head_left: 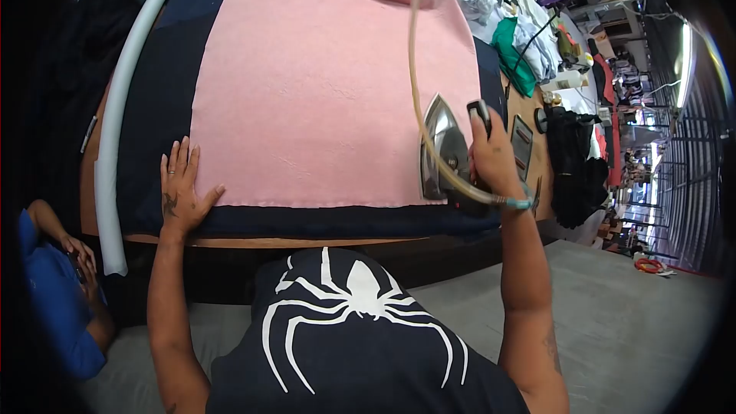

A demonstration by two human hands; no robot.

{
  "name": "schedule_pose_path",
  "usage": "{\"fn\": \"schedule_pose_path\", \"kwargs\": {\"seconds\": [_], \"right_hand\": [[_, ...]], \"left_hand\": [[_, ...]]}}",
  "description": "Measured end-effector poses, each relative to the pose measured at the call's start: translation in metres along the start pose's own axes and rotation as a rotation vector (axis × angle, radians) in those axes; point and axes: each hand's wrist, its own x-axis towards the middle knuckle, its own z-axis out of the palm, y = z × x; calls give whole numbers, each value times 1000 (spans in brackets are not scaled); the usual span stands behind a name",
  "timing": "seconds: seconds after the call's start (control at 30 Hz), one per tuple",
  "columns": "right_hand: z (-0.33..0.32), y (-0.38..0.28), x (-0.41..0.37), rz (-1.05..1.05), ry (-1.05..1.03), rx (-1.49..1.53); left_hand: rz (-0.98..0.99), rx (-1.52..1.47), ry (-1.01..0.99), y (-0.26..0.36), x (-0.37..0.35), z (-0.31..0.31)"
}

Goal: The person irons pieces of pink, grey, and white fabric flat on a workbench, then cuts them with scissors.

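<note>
Right hand (494, 152) gripping iron (452, 140), left hand (182, 185) splaying near left against pink cloth (314, 103); seemingly pressing, next stroke needing flatness.

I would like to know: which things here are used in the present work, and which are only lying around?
In use:
iron, in the right hand
hose, passing over the iron
pink cloth, left hand at its edge
dark cloth beneath

Apparently just lying about:
green cloth
black bundle
white roll
</note>
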Motion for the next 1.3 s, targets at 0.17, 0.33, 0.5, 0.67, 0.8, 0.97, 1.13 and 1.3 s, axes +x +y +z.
{"fn": "schedule_pose_path", "kwargs": {"seconds": [0.17, 0.33, 0.5, 0.67, 0.8, 0.97, 1.13, 1.3], "right_hand": [[39, 24, -29, -228, 38, -217], [80, 20, -36, -92, -23, -137], [89, 14, -5, -151, 26, -114], [86, 6, 6, -84, -27, -110], [85, 18, -14, -123, -46, -111], [89, 10, 8, -94, -25, -121], [81, 29, -16, -70, -31, -139], [80, 15, 14, -94, -51, -128]], "left_hand": [[14, -34, 22, -1, 0, -1], [14, -30, 7, 2, 3, -2], [24, -21, -36, 1, 4, -5], [41, -19, -2, 0, 1, 0], [36, 13, -19, 0, 5, 0], [74, 43, -68, -4, 3, -7], [72, 4, -82, -6, 6, -9], [93, 14, -63, -6, 2, -8]]}}
